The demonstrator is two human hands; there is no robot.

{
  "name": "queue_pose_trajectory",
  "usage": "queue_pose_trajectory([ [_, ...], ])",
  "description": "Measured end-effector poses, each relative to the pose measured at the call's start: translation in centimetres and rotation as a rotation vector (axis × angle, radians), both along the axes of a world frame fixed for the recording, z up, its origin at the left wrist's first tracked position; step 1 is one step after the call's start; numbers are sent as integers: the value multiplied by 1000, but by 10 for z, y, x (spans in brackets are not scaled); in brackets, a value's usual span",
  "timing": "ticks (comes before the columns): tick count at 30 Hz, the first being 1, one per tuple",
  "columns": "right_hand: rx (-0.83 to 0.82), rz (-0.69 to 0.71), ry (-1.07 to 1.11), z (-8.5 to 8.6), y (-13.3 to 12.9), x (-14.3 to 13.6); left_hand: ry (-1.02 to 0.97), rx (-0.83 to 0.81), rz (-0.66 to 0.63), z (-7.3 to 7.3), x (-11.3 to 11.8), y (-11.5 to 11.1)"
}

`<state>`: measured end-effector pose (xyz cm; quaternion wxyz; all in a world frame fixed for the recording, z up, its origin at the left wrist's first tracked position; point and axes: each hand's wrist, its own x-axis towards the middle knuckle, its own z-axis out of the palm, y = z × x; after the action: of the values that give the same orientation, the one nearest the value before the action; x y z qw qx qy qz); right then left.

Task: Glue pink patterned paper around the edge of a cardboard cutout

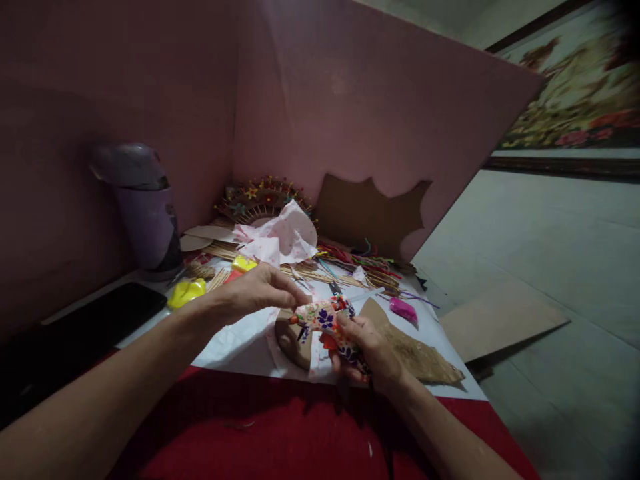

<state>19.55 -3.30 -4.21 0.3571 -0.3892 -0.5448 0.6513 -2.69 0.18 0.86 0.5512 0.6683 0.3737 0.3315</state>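
My right hand (367, 347) is wrapped round the handle of a glue gun (327, 317) with a colourful floral pattern. The nozzle points left, a pale glue stick (367, 295) sticks out at its back, and a dark cord hangs below. My left hand (267, 290) is held just above the nozzle, thumb and fingers pinched together; whatever they may hold is hidden. Under the glue gun lies a round brown piece (293, 340) with pale paper around it, partly covered by the gun.
Crumpled pink-white paper (283, 237), thin sticks (320, 275) and coloured strands (360, 263) lie at the back. Yellow packets (187, 292), a magenta packet (404, 311) and brown paper (425, 357) surround my hands. Left stand a purple tumbler (150, 227) and a dark flat device (115, 310). Cut cardboard (370, 210) leans behind.
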Motion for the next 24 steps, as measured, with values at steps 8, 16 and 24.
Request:
queue_pose_trajectory([
  [8, 106, -34, 91, -6, 8, 12, 34, 190, 24, -5, 1, -1],
  [16, 142, -66, 86, -5, 7, 9, 29, 192, -16, -10, 3, -1],
  [24, 96, -286, 203, -9, 15, 11, -79, -166, -538, -1, 13, -30],
])
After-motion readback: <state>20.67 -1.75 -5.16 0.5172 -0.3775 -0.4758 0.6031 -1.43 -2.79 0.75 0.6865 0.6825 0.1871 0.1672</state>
